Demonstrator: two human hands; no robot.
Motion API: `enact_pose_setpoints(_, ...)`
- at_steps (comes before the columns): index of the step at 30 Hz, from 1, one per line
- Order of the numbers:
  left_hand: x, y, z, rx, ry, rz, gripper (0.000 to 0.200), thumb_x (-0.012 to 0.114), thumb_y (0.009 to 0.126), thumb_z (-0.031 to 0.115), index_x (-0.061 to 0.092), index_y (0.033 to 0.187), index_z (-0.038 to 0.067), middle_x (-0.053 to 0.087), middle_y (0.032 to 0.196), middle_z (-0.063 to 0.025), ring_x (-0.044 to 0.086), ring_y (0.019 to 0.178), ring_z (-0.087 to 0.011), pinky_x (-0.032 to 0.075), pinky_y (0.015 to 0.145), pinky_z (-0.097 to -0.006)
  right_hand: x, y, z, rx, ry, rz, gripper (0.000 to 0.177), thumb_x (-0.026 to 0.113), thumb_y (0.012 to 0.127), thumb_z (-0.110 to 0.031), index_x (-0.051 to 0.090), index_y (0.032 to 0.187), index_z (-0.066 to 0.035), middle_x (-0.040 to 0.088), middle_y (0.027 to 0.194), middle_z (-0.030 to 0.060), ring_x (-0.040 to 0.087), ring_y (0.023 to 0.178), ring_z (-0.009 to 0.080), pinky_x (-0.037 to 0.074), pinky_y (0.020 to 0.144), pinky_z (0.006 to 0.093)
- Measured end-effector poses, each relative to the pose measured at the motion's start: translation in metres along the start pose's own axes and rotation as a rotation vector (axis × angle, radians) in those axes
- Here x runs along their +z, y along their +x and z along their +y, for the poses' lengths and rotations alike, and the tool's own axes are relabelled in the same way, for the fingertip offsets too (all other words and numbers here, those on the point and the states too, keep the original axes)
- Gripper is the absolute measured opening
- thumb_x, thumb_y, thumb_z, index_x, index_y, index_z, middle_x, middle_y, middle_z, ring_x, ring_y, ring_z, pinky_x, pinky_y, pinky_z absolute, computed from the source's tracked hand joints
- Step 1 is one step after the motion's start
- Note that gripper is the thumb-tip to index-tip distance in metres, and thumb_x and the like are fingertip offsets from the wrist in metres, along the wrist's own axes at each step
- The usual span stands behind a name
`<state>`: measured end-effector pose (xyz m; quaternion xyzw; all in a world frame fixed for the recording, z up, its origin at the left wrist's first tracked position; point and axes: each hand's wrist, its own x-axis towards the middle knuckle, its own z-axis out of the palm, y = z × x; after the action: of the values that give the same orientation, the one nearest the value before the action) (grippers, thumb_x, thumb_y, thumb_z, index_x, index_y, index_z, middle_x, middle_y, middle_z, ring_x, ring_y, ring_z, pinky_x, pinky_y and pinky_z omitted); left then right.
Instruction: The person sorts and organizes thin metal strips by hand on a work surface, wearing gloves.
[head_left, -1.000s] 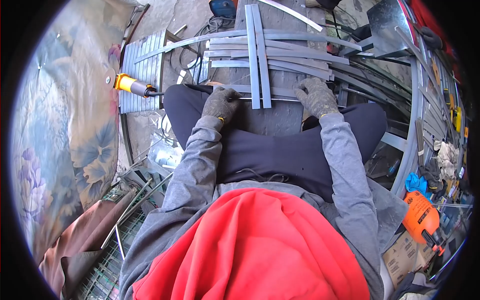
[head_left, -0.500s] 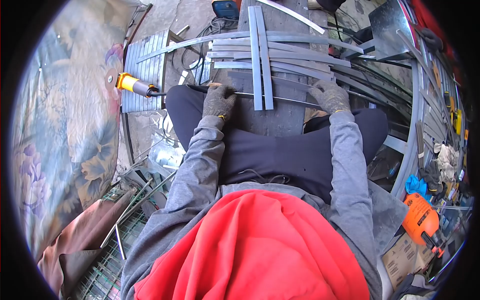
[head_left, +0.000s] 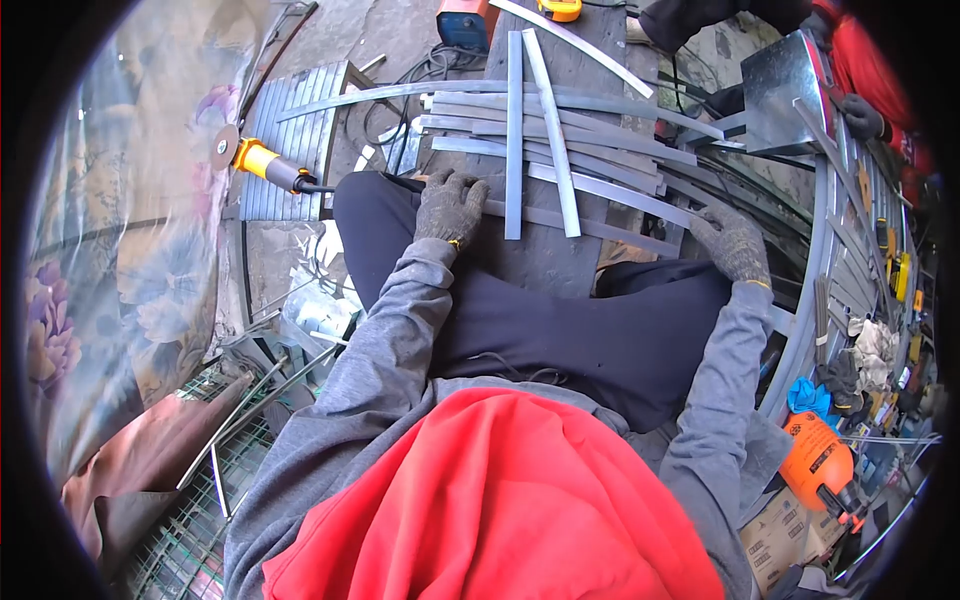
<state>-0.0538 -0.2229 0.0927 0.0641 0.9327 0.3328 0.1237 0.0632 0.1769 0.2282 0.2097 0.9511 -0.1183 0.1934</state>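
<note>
My left hand (head_left: pixel 450 208), in a dark knitted glove, is closed at the left end of a dark flat metal strip (head_left: pixel 590 226) lying across the board in front of my lap. My right hand (head_left: pixel 733 243), gloved likewise, has its fingers bent over the right end of a brighter metal strip (head_left: pixel 615 195) just beyond. Two more strips lie lengthwise across the others: a straight left one (head_left: pixel 514 140) and a slanted right one (head_left: pixel 552 130), spread apart at their near ends. Behind them, several flat strips (head_left: pixel 590 118) lie crosswise in a loose pile.
An angle grinder (head_left: pixel 262 165) rests on a slatted metal stand (head_left: pixel 290 150) at left. A yellow tape measure (head_left: pixel 560 9) and an orange-blue box (head_left: pixel 466 22) are at the top. Another person's gloved hand (head_left: pixel 862 117) shows at upper right. An orange bottle (head_left: pixel 818 462) is at lower right.
My right hand has moved right and nearer to me. A bright strip now extends to it. The two lengthwise strips, parallel before, now splay apart. The yellow tape measure has come into view.
</note>
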Motion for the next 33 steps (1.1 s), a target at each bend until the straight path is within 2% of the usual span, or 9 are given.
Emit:
enact_pose_setpoints(6, -0.001, 0.005, 0.016, 0.030, 0.014, -0.135, 0.041, 0.063, 0.095, 0.047, 0.073, 0.119, 0.015, 0.051, 0.143, -0.0238, 0.045, 0.136, -0.0401, 0.039, 0.112, -0.0438, -0.067, -0.034, -0.042, 0.026, -0.119, -0.062, 0.038, 0.067, 0.089, -0.042, 0.072, 0.111, -0.012, 0.073, 0.102, 0.0153, 0.069, 0.098, 0.0339, 0.052, 0.087, 0.0429)
enact_pose_setpoints(11, 0.005, 0.008, -0.006, 0.104, -0.072, -0.085, 0.034, 0.063, 0.093, 0.035, 0.073, 0.113, 0.010, 0.054, 0.141, -0.0210, 0.048, 0.134, -0.0389, 0.040, 0.112, -0.0461, -0.107, -0.030, -0.034, 0.219, 0.039, -0.129, 0.040, 0.064, 0.090, -0.042, 0.073, 0.109, -0.008, 0.073, 0.104, 0.0155, 0.070, 0.100, 0.0295, 0.051, 0.088, 0.0403)
enact_pose_setpoints(15, 0.011, 0.014, -0.021, 0.135, -0.087, -0.068, 0.033, 0.060, 0.091, 0.025, 0.068, 0.119, 0.009, 0.058, 0.137, -0.0216, 0.051, 0.131, -0.0395, 0.041, 0.111, -0.0453, -0.077, 0.011, -0.007, 0.014, 0.017, 0.015, 0.045, 0.061, 0.092, -0.044, 0.070, 0.120, -0.009, 0.072, 0.112, 0.0175, 0.067, 0.109, 0.0322, 0.049, 0.096, 0.0413)
enact_pose_setpoints(17, 0.008, 0.012, -0.027, -0.076, -0.206, -0.132, 0.040, 0.059, 0.089, 0.017, 0.062, 0.129, 0.013, 0.064, 0.126, -0.0225, 0.061, 0.120, -0.0375, 0.047, 0.104, -0.0419, -0.054, 0.029, -0.024, -0.002, 0.112, 0.064, 0.046, 0.063, 0.090, -0.043, 0.070, 0.120, -0.008, 0.071, 0.113, 0.0190, 0.067, 0.108, 0.0330, 0.049, 0.094, 0.0417)
enact_pose_setpoints(20, 0.000, 0.006, -0.034, -0.114, -0.136, -0.157, 0.048, 0.059, 0.087, 0.013, 0.057, 0.135, 0.012, 0.068, 0.118, -0.0223, 0.066, 0.112, -0.0370, 0.051, 0.100, -0.0411, -0.005, 0.059, -0.055, -0.081, 0.255, 0.140, 0.051, 0.068, 0.085, -0.042, 0.067, 0.125, -0.009, 0.068, 0.117, 0.0224, 0.066, 0.109, 0.0366, 0.050, 0.094, 0.0436)
enact_pose_setpoints(26, -0.007, 0.005, -0.038, -0.181, -0.097, -0.241, 0.046, 0.068, 0.085, 0.019, 0.060, 0.129, 0.007, 0.068, 0.119, -0.0208, 0.066, 0.114, -0.0331, 0.051, 0.098, -0.0400, 0.066, 0.098, -0.101, 0.005, 0.188, 0.197, 0.049, 0.070, 0.086, -0.032, 0.062, 0.132, -0.016, 0.066, 0.126, 0.0178, 0.063, 0.114, 0.0402, 0.049, 0.099, 0.0481)
enact_pose_setpoints(28, -0.010, 0.005, -0.035, -0.212, -0.053, -0.234, 0.046, 0.070, 0.085, 0.020, 0.061, 0.128, 0.007, 0.069, 0.118, -0.0198, 0.067, 0.113, -0.0323, 0.052, 0.097, -0.0395, 0.076, 0.099, -0.105, -0.053, 0.096, 0.289, 0.047, 0.070, 0.088, -0.032, 0.061, 0.132, -0.020, 0.060, 0.128, 0.0203, 0.058, 0.120, 0.0420, 0.047, 0.101, 0.0507)
enact_pose_setpoints(30, -0.003, 0.004, -0.040, -0.175, -0.170, -0.161, 0.036, 0.064, 0.086, 0.021, 0.065, 0.119, 0.006, 0.070, 0.113, -0.0219, 0.066, 0.110, -0.0378, 0.051, 0.097, -0.0427, 0.085, 0.096, -0.102, -0.076, 0.107, 0.312, 0.047, 0.071, 0.087, -0.030, 0.062, 0.132, -0.019, 0.060, 0.128, 0.0204, 0.058, 0.118, 0.0412, 0.047, 0.101, 0.0508)
enact_pose_setpoints(33, 0.002, 0.011, -0.053, -0.163, -0.157, -0.203, 0.035, 0.064, 0.085, 0.019, 0.065, 0.118, 0.006, 0.070, 0.110, -0.0219, 0.067, 0.108, -0.0380, 0.052, 0.094, -0.0433, 0.097, 0.082, -0.094, -0.213, 0.139, 0.540, 0.043, 0.070, 0.089, -0.027, 0.064, 0.130, -0.016, 0.063, 0.124, 0.0209, 0.062, 0.113, 0.0395, 0.049, 0.097, 0.0500)
